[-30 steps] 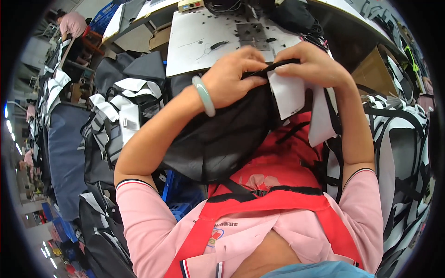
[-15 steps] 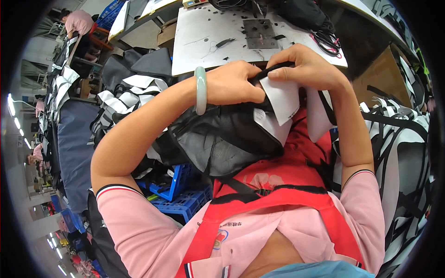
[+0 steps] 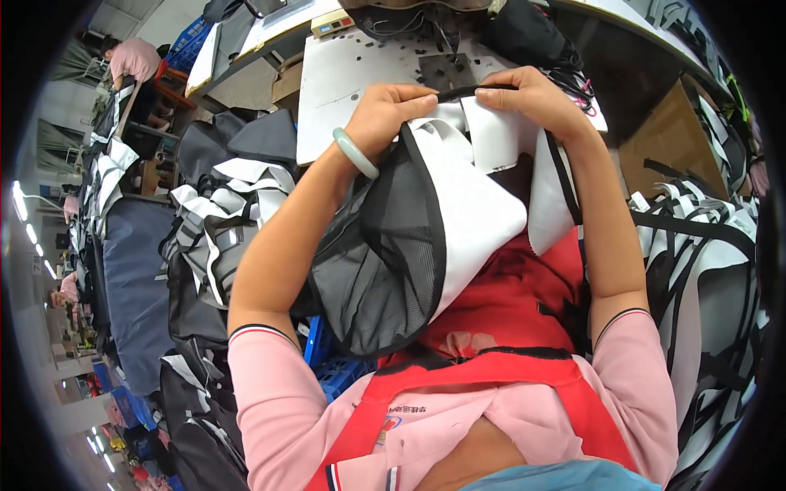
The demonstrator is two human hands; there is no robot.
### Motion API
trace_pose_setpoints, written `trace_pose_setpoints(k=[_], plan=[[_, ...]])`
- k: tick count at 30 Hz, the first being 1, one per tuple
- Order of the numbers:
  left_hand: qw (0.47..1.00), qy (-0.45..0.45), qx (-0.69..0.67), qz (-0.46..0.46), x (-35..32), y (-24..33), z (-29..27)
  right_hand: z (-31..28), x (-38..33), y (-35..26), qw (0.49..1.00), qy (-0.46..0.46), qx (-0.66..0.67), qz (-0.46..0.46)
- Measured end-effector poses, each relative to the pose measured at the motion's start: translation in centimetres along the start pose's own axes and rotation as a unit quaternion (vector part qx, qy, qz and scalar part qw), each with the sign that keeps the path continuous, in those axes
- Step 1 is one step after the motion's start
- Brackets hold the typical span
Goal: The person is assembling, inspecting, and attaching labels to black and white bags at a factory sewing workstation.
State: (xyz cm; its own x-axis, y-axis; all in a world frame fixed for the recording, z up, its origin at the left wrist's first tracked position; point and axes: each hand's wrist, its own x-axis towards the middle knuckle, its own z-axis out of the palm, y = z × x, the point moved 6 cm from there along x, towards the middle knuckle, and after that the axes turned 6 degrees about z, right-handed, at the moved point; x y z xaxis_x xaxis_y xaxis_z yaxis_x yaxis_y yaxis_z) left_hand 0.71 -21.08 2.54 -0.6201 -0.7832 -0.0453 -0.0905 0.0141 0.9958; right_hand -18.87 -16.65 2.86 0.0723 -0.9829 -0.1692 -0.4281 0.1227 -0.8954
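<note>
A sewing workshop: sewing machine table [image 3: 352,74], piles of cut black-and-white fabric pieces [image 3: 221,221], other workers' benches.

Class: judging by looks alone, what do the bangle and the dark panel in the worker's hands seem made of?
Bangle: probably jade or glass; pale green, smooth, glossy.
Dark panel: woven mesh, likely synthetic; fine open grid, limp drape, matte.

Two hands [image 3: 393,114] [image 3: 532,102], one bracelet [image 3: 354,153], one mesh panel [image 3: 385,254].
</note>
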Motion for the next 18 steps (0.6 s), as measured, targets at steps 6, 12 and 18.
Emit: trace_pose_setpoints(k=[6, 12, 18], plan=[[0.998, 0.037, -0.053, -0.012, 4.0, -1.4, -0.9, -1.9, 3.7, 1.6, 0.999, 0.042, -0.012, -0.001], [0.998, 0.034, -0.061, 0.0, 6.2, -3.2, -1.7, -2.1, 5.8, 3.0, 0.998, 0.049, -0.009, 0.025], [0.999, 0.024, -0.037, 0.011, 7.2, -2.9, -1.5, -2.6, 6.6, 3.7, 0.997, 0.061, -0.027, 0.027]])
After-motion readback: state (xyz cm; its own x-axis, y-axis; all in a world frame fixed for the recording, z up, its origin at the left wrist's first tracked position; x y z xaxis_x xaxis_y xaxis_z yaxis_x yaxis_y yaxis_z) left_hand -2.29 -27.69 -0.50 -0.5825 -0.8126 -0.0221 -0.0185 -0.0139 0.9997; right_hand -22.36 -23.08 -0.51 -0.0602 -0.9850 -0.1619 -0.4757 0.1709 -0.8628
